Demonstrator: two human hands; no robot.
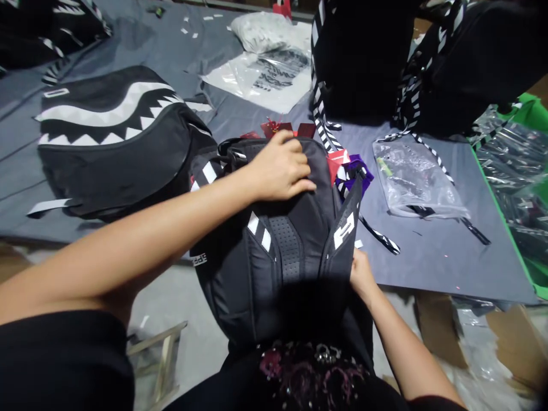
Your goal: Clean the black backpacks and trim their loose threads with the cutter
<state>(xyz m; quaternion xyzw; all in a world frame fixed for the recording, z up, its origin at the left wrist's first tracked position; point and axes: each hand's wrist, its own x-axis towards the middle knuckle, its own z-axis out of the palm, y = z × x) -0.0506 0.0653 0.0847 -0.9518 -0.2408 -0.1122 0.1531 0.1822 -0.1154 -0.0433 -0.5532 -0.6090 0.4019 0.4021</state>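
A black backpack (233, 251) with white-striped shoulder straps stands upright in front of me, its back panel facing me. My left hand (282, 168) lies over the upper back panel, fingers curled and pressed on the fabric near the top edge. Low on the bag's right side, my right hand (363, 274) is closed against its edge; the strap (345, 228) hides its fingertips. Red tags (278, 128) show behind the bag's top. A purple cloth piece (357, 174) sits beside the right strap. The bag's lower part is in dark shadow.
Left on the grey-covered table (428, 260) lies another black backpack (124, 142) with a white tooth pattern. Black bags (363, 63) stand at the back right. A clear plastic pouch (422, 177), white plastic bags (263, 31) and a green-edged bin (535, 114) are around. A stool (165, 354) stands below left.
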